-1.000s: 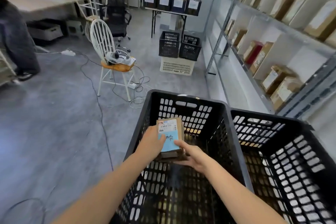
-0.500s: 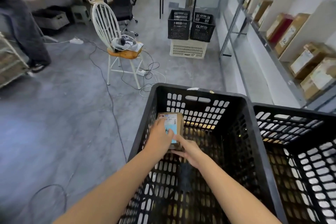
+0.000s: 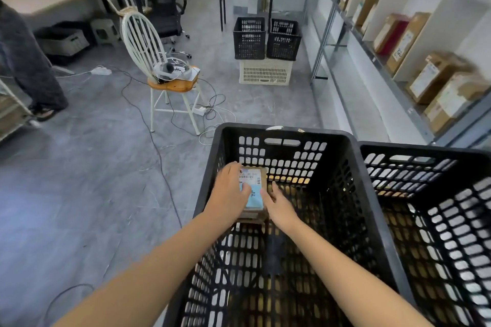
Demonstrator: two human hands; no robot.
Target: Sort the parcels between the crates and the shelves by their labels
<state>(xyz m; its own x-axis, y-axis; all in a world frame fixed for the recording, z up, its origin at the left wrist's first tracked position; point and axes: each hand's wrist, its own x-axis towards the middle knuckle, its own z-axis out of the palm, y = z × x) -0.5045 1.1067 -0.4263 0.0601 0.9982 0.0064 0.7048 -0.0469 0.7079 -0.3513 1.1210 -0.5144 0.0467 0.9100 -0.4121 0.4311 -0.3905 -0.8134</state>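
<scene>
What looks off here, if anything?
Loose cables sprawl over the floor around the white chair and reach toward the near crate, a likely trip hazard. Pale scraps sit on its far rim. A device sits on the chair seat. The parcel between the left hand and right hand looks intact.

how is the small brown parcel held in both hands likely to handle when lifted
Probably stiff: the parcel shows flat faces and square edges between the left hand and right hand. Likely light, since it is small beside either hand. Its flat box shape should not roll.
</scene>
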